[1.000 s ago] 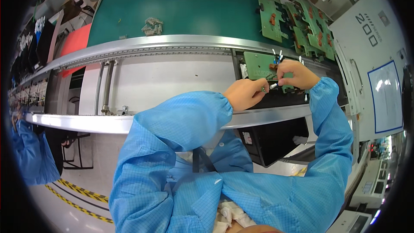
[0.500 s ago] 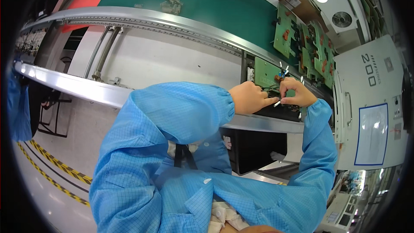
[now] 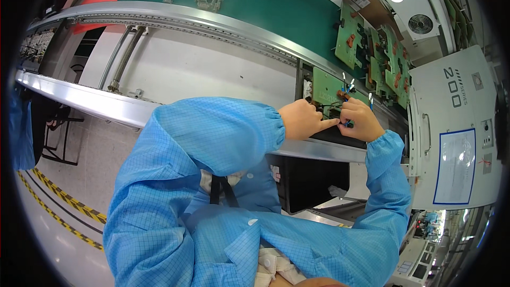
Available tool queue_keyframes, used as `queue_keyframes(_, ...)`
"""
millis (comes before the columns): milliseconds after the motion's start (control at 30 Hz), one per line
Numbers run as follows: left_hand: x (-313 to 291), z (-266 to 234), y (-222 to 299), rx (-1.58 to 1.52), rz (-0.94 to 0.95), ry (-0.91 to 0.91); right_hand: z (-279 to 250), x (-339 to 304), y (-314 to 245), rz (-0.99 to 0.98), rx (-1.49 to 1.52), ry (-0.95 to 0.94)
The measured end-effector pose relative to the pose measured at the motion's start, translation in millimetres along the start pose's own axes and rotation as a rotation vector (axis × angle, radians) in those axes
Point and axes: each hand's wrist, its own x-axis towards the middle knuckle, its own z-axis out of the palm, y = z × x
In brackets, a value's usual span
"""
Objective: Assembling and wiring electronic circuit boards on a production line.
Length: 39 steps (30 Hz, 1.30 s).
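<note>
At the rail on the right, a green fixture board (image 3: 325,86) carries black wires and several upright leads with blue and white ends (image 3: 344,84). My left hand (image 3: 302,119) lies at the board's near left edge. Its index finger points right to the other hand's fingertips, while its remaining fingers are curled; what they hold is hidden. Over the board's near right part, my right hand (image 3: 362,120) is closed in a pinch on a lead, with a bit of blue (image 3: 349,124) showing by the fingers.
Behind the metal rail (image 3: 186,18) runs a green belt (image 3: 265,8) with a heap of small clear parts (image 3: 209,0). Several green fixture boards (image 3: 350,37) stand at the far right. A large pale machine cabinet (image 3: 451,127) is at the right; a black bin (image 3: 313,183) sits below the near rail.
The white tip seen under my right fingers before is now out of sight, and the fingers are curled more tightly. My left index finger stays against them. The whole view has shifted slightly.
</note>
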Motion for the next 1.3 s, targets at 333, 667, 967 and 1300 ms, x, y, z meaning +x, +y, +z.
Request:
queue_keyframes(333, -2.5, -3.3, 3.2, -0.064, 0.032, -0.017, 11.8, -10.5, -11.2, -0.076, -0.165, 0.164)
queue_keyframes(667, -15.6, -25.0, -8.0, -0.759, -0.257, 0.187, 27.6, -50.7, -51.3, 0.416, -0.043, 0.597)
queue_keyframes(967, -29.2, -26.5, -13.3, -0.939, -0.313, 0.251, 70.0, -43.9, -59.9, 0.962, 1.400, 0.831)
queue_keyframes(1300, -40.5, -29.2, -15.7, -1.030, -0.311, 0.150, 79.9, -46.1, -64.2, 1.012, 1.664, 0.679)
